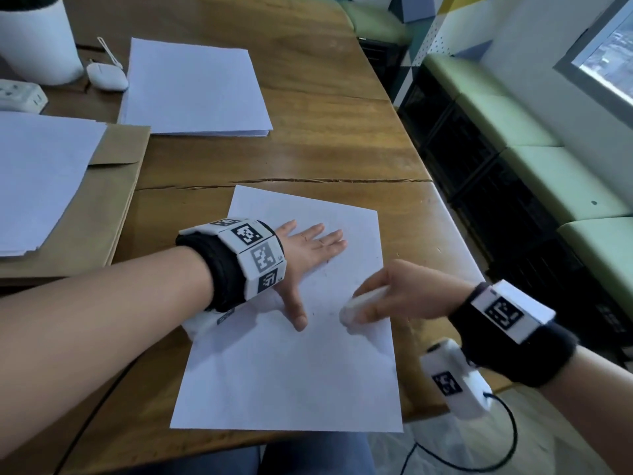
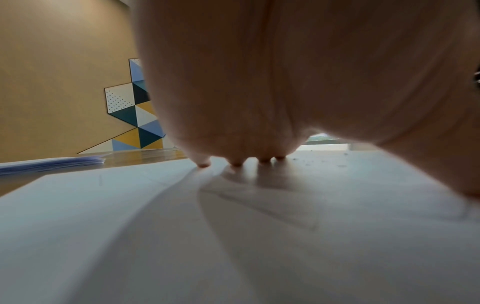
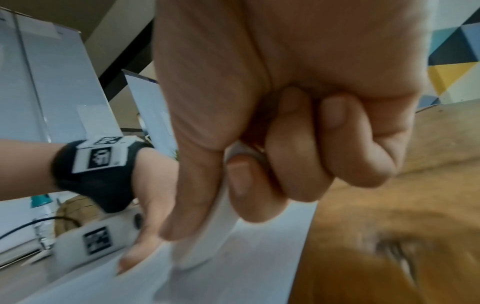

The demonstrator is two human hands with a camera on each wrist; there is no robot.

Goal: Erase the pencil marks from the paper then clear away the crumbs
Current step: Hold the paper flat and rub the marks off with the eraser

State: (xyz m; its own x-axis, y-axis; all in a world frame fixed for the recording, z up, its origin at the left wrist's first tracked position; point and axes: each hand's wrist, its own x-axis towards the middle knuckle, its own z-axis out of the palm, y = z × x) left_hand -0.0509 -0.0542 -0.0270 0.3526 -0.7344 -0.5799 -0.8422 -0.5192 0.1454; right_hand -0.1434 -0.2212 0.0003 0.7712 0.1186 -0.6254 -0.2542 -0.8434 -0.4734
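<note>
**Rubbing under way, crumbs not yet cleared**

The right hand [image 1: 407, 293] curls tightly around a white eraser [image 1: 356, 308], thumb on one side and fingers folded on the other, as the right wrist view shows. The eraser's lower end touches the paper [image 1: 291, 371] toward the sheet's 3 o'clock edge, and its outline is smeared, which suggests it is being rubbed.

The left hand [image 1: 305, 258] lies flat on the sheet at about 10 o'clock from the eraser, with straight, spread fingers [image 2: 265, 160] and the thumb pointing toward 6 o'clock. It holds nothing and pins the paper to the wooden table [image 1: 325, 132].

Only faint grey traces show on the sheet between the two hands, so most of the pencil appears gone, though the blur makes this uncertain. Small dark crumbs [image 2: 309, 162] lie scattered on the paper just past the left fingertips, toward 1 o'clock in the left wrist view. The erasing looks nearly finished. Sweeping the crumbs off is judged to be wholly left to do.

Well apart at 11 o'clock lie a stack of blank sheets [image 1: 195, 87] and a brown envelope [image 1: 113, 200].
</note>
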